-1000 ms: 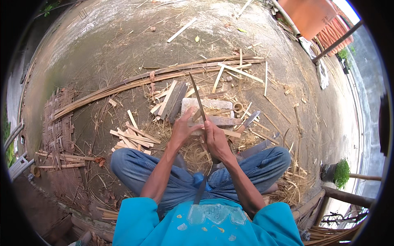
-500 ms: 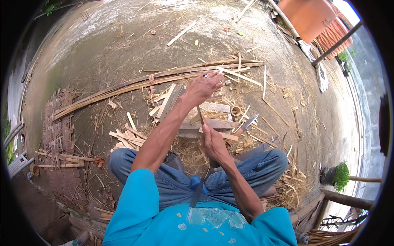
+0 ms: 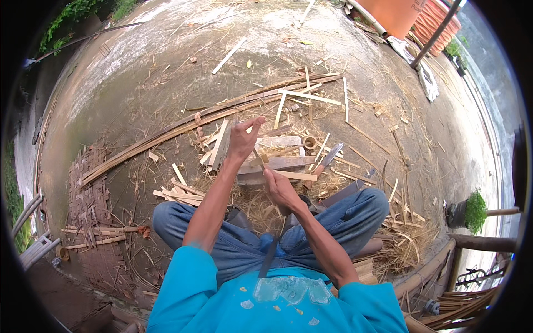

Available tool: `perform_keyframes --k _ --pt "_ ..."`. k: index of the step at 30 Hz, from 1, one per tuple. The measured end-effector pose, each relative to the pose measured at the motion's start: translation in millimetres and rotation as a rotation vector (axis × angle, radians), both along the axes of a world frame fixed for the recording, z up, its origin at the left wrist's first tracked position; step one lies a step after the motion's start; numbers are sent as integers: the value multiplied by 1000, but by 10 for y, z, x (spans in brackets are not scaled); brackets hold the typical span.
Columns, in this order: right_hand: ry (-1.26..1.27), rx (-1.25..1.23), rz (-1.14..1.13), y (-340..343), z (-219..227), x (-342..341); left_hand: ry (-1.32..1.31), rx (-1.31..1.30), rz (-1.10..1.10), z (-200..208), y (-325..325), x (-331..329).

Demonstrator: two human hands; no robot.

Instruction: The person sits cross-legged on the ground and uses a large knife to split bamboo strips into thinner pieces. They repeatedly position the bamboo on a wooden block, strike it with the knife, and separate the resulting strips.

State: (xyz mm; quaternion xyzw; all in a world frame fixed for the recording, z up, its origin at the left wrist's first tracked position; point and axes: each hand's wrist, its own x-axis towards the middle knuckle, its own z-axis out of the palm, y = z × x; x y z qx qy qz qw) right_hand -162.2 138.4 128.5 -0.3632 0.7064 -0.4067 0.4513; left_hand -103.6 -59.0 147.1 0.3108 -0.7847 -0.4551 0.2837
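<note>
My right hand [image 3: 281,190] is closed in front of my lap, around a thin brown strip [image 3: 256,152] that juts out past the thumb. Farther forward and to the left is my left hand [image 3: 242,140], its fingers curled and the thumb side raised. What it grips, if anything, is hidden. A dark flat bar [image 3: 270,256] runs from my shirt up toward my right wrist; its far end is hard to make out. Just beyond my right hand, a pale bamboo slat [image 3: 298,175] lies across a wooden block [image 3: 288,162]. To its right rests a knife [image 3: 332,155] with a brown handle.
Long bamboo strips [image 3: 166,132] stretch across the ground ahead. Cut slats [image 3: 180,191] are heaped by my left knee, shavings [image 3: 408,250] by my right. A woven mat [image 3: 89,194] lies at left, a potted plant [image 3: 474,213] stands at right, and an orange container [image 3: 383,14] sits far right.
My left hand has drawn back toward me and to the left, its fingers now more curled. My right hand has shifted slightly left. The view has tilted and moved a little.
</note>
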Motion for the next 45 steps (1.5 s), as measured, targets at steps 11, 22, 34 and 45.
perform_keyframes --k 11,22,34,45 --pt "299 -189 99 -577 -112 -251 45 -119 144 265 231 333" --pt "404 -105 115 -578 -323 -136 -24 -23 124 224 146 242" --pt "500 123 223 -548 -140 80 -48 -33 189 -69 57 393" --pt "626 72 212 -430 -533 9 -87 -113 170 158 290 281"
